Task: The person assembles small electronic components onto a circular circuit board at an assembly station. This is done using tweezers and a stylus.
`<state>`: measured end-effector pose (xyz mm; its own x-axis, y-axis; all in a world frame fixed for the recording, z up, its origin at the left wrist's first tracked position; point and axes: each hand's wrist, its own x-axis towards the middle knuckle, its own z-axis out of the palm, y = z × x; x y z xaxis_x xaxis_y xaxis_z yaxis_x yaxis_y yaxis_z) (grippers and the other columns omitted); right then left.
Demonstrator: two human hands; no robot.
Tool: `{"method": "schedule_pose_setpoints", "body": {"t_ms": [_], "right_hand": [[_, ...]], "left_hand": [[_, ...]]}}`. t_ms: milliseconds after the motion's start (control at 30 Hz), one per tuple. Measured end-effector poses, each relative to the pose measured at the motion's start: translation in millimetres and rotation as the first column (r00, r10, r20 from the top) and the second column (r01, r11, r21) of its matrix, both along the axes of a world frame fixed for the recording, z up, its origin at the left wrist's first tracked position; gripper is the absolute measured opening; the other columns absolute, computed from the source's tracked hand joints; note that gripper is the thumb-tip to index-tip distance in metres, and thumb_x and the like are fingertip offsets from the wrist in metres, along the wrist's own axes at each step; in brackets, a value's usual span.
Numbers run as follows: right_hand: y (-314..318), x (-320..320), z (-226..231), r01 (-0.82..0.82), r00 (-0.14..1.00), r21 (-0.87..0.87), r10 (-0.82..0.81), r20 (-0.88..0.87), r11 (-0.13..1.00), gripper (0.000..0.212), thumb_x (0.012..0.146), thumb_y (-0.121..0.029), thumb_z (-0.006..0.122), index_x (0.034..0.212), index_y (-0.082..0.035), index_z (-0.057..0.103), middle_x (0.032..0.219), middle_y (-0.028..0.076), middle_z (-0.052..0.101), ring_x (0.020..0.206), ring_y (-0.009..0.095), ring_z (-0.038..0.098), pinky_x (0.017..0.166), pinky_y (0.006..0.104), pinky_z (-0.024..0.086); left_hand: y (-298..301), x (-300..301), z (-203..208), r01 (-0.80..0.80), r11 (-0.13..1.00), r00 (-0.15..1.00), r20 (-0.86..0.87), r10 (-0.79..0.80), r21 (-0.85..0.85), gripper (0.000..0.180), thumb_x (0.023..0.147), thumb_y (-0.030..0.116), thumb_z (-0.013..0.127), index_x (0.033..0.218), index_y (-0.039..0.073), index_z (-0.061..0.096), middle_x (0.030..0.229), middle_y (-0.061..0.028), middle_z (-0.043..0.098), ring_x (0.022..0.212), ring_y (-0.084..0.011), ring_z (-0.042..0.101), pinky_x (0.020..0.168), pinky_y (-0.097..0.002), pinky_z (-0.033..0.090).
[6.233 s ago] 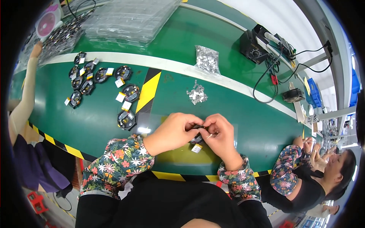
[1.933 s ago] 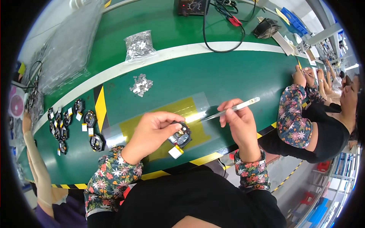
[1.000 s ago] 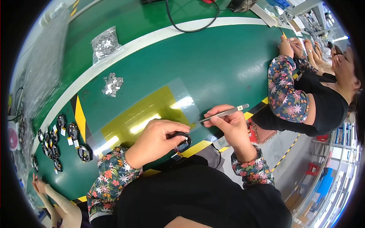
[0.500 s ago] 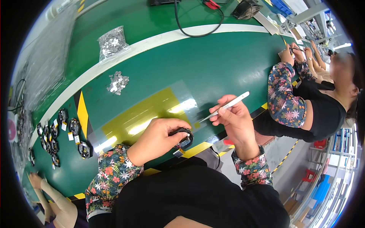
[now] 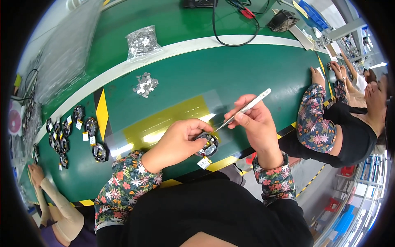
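Observation:
My left hand (image 5: 175, 140) grips a small round black electronic housing (image 5: 212, 146) with a circuit board inside, near the table's front edge. From its lower side hangs a small silver-white battery-like pouch (image 5: 204, 163). In my right hand (image 5: 258, 123) is a pair of tweezers (image 5: 252, 103) with a white handle, held like a pen. Their tips point down left to the housing's upper rim, by my left fingertips; whether they touch it or pinch anything is too small to tell. Beneath the hands lies a translucent yellow sheet (image 5: 164, 117) on the green table.
Several similar housings (image 5: 98, 152) with pouches lie at the left. Beyond the sheet are a pile of small silver pieces (image 5: 145, 85) and a clear bag (image 5: 142, 41) of such pieces. A black cable (image 5: 214, 29) loops at the back. Other people work at both sides.
The housing has tilted so its inner board faces up more, and the pouch shows more fully. The tweezers' tips have moved from the sheet to the housing's rim. The view has shifted slightly.

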<state>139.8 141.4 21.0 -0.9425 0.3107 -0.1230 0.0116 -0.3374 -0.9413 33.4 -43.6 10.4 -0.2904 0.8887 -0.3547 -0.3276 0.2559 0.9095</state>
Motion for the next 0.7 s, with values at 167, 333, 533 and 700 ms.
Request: {"method": "schedule_pose_setpoints", "body": {"t_ms": [167, 333, 533, 700], "right_hand": [[-3, -10, 13, -0.125, 0.992, 0.144, 0.120, 0.047, 0.982, 0.024, 0.083, 0.002, 0.055, 0.106, -0.002, 0.047, 0.087, 0.012, 0.062, 0.083, 0.020, 0.062, 0.070, 0.0275, 0.050], [-4, -16, 23, -0.206, 0.977, 0.214, 0.189, 0.095, 0.955, 0.025, 0.082, 0.005, 0.054, 0.106, -0.001, 0.047, 0.087, 0.011, 0.061, 0.083, 0.018, 0.062, 0.071, 0.0274, 0.049], [-3, -19, 23, -0.259, 0.965, 0.223, 0.239, 0.110, 0.940, 0.024, 0.082, 0.005, 0.055, 0.104, -0.001, 0.046, 0.087, 0.010, 0.062, 0.084, 0.017, 0.061, 0.072, 0.0270, 0.049], [-4, -19, 26, -0.276, 0.960, 0.240, 0.255, 0.115, 0.931, 0.023, 0.083, 0.004, 0.056, 0.104, -0.001, 0.046, 0.086, 0.010, 0.063, 0.084, 0.016, 0.061, 0.073, 0.0268, 0.049]], "left_hand": [[0, -3, 4, 0.023, 1.000, 1.000, -0.019, -0.023, -0.002, 0.026, 0.081, -0.004, 0.054, 0.107, -0.007, 0.053, 0.097, -0.0082, 0.061, 0.087, -0.0083, 0.057, 0.075, -0.0226, 0.047], [0, -5, 5, 0.027, 1.000, 1.000, 0.006, -0.027, -0.006, 0.029, 0.079, -0.005, 0.056, 0.108, -0.008, 0.053, 0.099, -0.0089, 0.061, 0.088, -0.0091, 0.057, 0.077, -0.0229, 0.047], [-1, -6, 4, 0.053, 0.999, 0.998, 0.032, -0.052, -0.004, 0.031, 0.078, -0.005, 0.057, 0.109, -0.008, 0.052, 0.101, -0.0091, 0.060, 0.089, -0.0091, 0.057, 0.077, -0.0230, 0.047], [-2, -6, 4, 0.050, 0.999, 0.997, 0.059, -0.050, 0.003, 0.031, 0.079, -0.004, 0.056, 0.109, -0.008, 0.052, 0.101, -0.0091, 0.060, 0.089, -0.0088, 0.057, 0.076, -0.0229, 0.047]]}}
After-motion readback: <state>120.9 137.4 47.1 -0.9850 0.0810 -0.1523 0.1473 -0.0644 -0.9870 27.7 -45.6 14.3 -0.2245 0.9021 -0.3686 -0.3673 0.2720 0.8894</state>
